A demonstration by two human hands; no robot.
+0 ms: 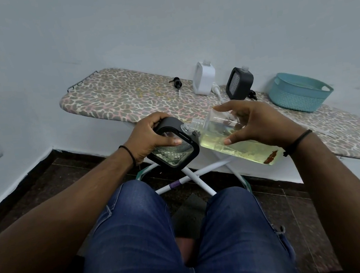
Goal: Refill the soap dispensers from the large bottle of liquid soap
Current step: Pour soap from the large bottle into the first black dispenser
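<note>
Bottle (231,136): clear, pale yellow soap, lying near horizontal above lap, mouth at dispenser neck. Right hand (257,124): fingers and thumb curled round bottle body, holding it.
Dispenser (173,146): black frame, faceted clear body, tilted toward bottle, in front of board edge. Left hand (149,137): grips frame, thumb across face.
Advice: keep mouths aligned, raise bottle base slowly, hold dispenser steady; thin stream avoids spill on jeans.
Board (124,97): white dispenser (203,79), black dispenser (239,83), pump (177,82), teal basket (300,92).
</note>
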